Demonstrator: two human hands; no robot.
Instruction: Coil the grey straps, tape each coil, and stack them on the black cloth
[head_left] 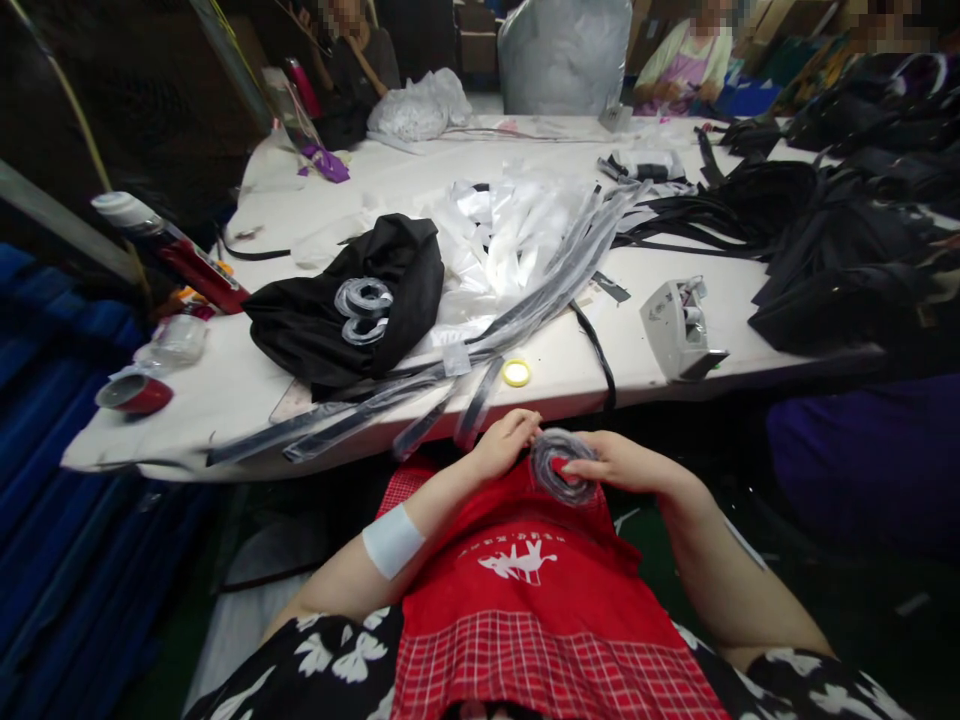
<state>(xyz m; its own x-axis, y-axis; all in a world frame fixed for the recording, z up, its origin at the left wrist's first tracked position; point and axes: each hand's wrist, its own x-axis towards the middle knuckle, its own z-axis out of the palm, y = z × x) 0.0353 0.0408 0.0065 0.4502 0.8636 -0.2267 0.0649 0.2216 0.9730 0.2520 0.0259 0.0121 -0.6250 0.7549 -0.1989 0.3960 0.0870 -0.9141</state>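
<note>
In front of my red apron, a coil of dark strap in clear plastic (545, 474) is gripped by my right hand (621, 462), the thumb lying across the coil's open centre. My left hand (504, 445) is closed, its fingertips pinched together at the coil's upper left edge; what sits between them is too small to make out. Just beyond, plastic-sleeved dark straps (319, 437) lie along the white table (697, 395), some ends over its edge. Similar finished coils (363, 300) rest on a black cloth bag (409, 265) to the left.
Clear plastic sleeves (502, 235) are heaped mid-table. A tape dispenser (681, 330) stands right of a yellow-rimmed disc (516, 373). Black straps (720, 205) pile up at the right. A red cup (135, 394) lies at the left edge. Other people sit across the table.
</note>
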